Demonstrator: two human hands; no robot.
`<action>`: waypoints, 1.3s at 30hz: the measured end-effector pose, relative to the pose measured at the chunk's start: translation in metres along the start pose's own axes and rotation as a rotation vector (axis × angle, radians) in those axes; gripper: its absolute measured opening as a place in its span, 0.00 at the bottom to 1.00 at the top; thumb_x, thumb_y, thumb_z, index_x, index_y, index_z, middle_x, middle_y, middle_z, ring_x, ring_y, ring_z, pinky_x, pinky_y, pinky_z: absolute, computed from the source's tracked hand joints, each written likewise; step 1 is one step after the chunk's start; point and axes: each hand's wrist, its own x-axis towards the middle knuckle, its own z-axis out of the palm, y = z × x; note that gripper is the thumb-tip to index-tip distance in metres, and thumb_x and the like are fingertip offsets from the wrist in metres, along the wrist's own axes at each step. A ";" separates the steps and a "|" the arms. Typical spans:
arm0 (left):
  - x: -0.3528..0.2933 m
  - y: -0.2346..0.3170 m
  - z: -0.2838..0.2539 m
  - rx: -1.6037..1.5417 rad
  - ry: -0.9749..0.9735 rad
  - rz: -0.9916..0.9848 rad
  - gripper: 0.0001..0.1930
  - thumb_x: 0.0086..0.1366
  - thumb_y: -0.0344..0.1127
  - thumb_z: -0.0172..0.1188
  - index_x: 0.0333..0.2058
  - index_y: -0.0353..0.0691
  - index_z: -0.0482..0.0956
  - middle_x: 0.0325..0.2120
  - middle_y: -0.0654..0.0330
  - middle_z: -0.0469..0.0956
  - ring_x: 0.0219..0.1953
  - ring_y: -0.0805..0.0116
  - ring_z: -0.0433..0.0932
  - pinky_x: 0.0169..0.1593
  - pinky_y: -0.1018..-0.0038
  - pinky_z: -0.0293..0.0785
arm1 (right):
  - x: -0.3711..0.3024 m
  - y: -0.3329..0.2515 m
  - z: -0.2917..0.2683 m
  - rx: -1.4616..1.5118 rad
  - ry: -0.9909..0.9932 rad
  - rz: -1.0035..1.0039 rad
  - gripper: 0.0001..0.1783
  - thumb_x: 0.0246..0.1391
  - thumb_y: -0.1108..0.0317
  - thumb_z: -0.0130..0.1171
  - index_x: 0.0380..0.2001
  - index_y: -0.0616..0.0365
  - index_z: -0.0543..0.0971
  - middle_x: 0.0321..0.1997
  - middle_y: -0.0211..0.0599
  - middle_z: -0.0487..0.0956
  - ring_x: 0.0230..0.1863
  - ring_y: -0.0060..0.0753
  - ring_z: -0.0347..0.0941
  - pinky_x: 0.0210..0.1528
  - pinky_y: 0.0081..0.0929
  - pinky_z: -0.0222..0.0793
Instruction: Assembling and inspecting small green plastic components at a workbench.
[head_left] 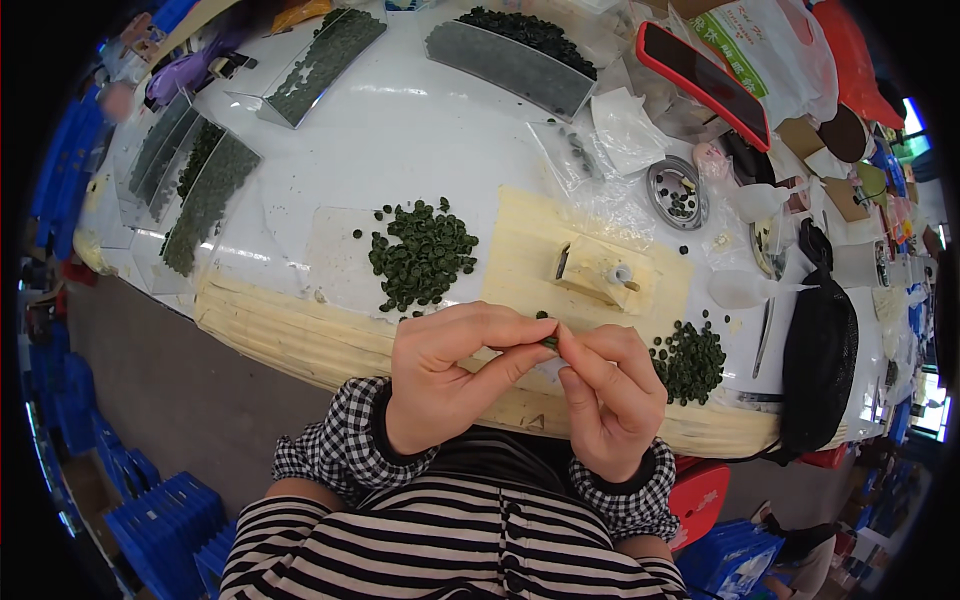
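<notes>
My left hand (445,370) and my right hand (618,395) meet above the table's near edge. Thumb and forefinger of each pinch a small dark green piece (549,342) between them; most of it is covered by the fingertips. Another small dark disc (542,315) shows just beyond the left fingertip. Beyond my hands stands a cream block-shaped fixture (600,277) with a pale peg on it, on a yellowish sheet (515,240). A heap of dark green round pieces (420,255) lies to the left of this sheet, and a smaller heap (690,362) is beside my right hand.
Clear trays of dark pieces stand at the far left (215,195), back left (325,65) and back middle (510,65). A red-cased phone (703,82), plastic bags, a round metal dish (677,193) and a black mesh bag (820,350) crowd the right. Yellowish padding (290,335) lines the table's near edge.
</notes>
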 end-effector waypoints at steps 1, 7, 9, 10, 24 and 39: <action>0.000 0.001 0.001 0.013 0.009 0.017 0.11 0.56 0.20 0.66 0.40 0.31 0.82 0.32 0.52 0.83 0.33 0.67 0.83 0.38 0.77 0.79 | 0.000 0.000 0.000 -0.003 0.003 -0.005 0.19 0.46 0.81 0.65 0.45 0.62 0.83 0.34 0.37 0.79 0.33 0.35 0.73 0.36 0.26 0.69; 0.000 0.002 0.001 0.079 0.032 0.062 0.11 0.54 0.20 0.68 0.38 0.31 0.82 0.31 0.52 0.83 0.32 0.66 0.83 0.36 0.77 0.79 | 0.000 0.000 0.001 -0.012 0.002 0.000 0.19 0.45 0.80 0.65 0.44 0.62 0.83 0.34 0.36 0.79 0.33 0.35 0.73 0.36 0.27 0.69; 0.000 0.002 0.001 0.081 0.034 0.065 0.11 0.54 0.20 0.68 0.37 0.31 0.82 0.31 0.52 0.83 0.32 0.66 0.83 0.35 0.77 0.79 | 0.000 0.000 0.000 -0.020 -0.003 -0.001 0.19 0.45 0.80 0.65 0.45 0.62 0.83 0.34 0.37 0.79 0.33 0.35 0.73 0.36 0.27 0.69; 0.000 0.002 0.001 0.082 0.034 0.065 0.11 0.54 0.20 0.68 0.37 0.31 0.82 0.31 0.52 0.83 0.32 0.66 0.83 0.35 0.77 0.79 | 0.000 0.001 0.000 -0.023 -0.005 0.000 0.19 0.45 0.80 0.65 0.45 0.62 0.83 0.34 0.37 0.79 0.33 0.35 0.73 0.36 0.27 0.69; 0.002 0.004 0.002 0.108 0.041 0.109 0.11 0.54 0.19 0.68 0.37 0.32 0.82 0.30 0.53 0.83 0.31 0.66 0.83 0.34 0.77 0.78 | 0.000 0.001 -0.001 -0.018 0.003 -0.042 0.20 0.44 0.81 0.66 0.45 0.62 0.82 0.34 0.36 0.79 0.33 0.35 0.73 0.36 0.26 0.69; 0.001 0.002 0.003 0.107 0.055 0.116 0.12 0.53 0.20 0.68 0.38 0.32 0.83 0.31 0.52 0.83 0.32 0.66 0.83 0.35 0.77 0.79 | 0.000 0.002 -0.001 -0.005 0.008 -0.063 0.20 0.43 0.81 0.66 0.44 0.62 0.83 0.35 0.36 0.79 0.32 0.35 0.73 0.35 0.27 0.68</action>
